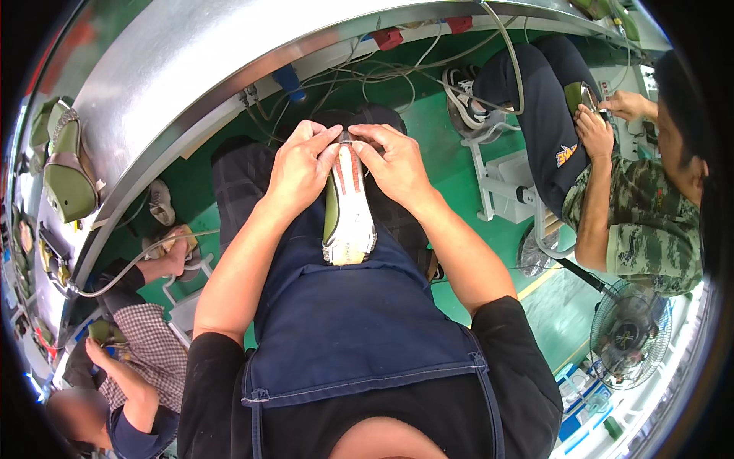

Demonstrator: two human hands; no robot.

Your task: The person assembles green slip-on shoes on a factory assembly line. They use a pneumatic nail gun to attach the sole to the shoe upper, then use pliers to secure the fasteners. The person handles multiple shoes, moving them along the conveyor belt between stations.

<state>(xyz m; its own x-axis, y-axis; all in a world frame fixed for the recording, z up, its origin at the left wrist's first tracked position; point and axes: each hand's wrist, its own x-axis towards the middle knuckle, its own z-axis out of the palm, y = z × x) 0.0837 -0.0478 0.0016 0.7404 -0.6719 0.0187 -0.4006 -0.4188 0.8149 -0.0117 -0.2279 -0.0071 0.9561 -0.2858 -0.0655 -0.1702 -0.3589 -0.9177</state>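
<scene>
Your left hand (300, 168) and right hand (397, 164) both clamp far end of shoe (353, 218), fingertips close. Shoe lies pale underside up over your lap, near end at apron (359, 329). Counter (176, 50) far left; fan (628, 336) near right.

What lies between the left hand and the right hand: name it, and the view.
In the head view, the far end of the green-and-white shoe upper, underside up, lies between the left hand and the right hand.
</scene>
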